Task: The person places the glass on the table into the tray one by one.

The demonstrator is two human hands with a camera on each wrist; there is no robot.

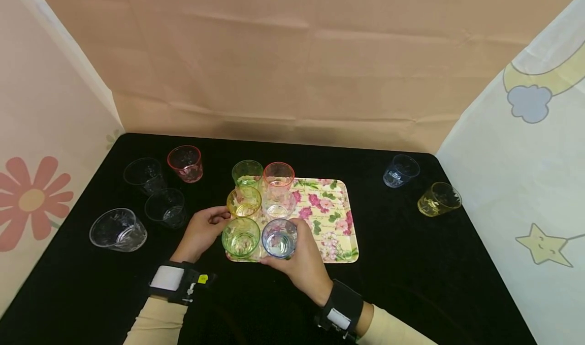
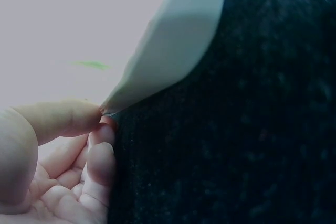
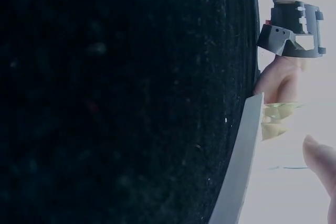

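A floral tray (image 1: 330, 222) lies on the black table with several tumblers grouped on its left half. My left hand (image 1: 203, 230) pinches the tray's left rim between thumb and finger, beside a yellow glass (image 1: 244, 206); the left wrist view shows the thumb (image 2: 63, 119) on that pale rim. With thumb and fingers around it, my right hand (image 1: 305, 264) holds a blue glass (image 1: 279, 244) at the tray's front. Left of it stands a green glass (image 1: 240, 242). Behind are a clear glass (image 1: 279, 205), a red-rimmed glass (image 1: 279, 175) and another green glass (image 1: 248, 176).
Off the tray to the left stand a red glass (image 1: 186, 166) and several clear ones, including a wide-mouthed clear glass (image 1: 125, 233). On the right are a bluish glass (image 1: 399, 172) and a yellow glass (image 1: 437, 200). A brown paper wall (image 1: 292, 70) closes the back.
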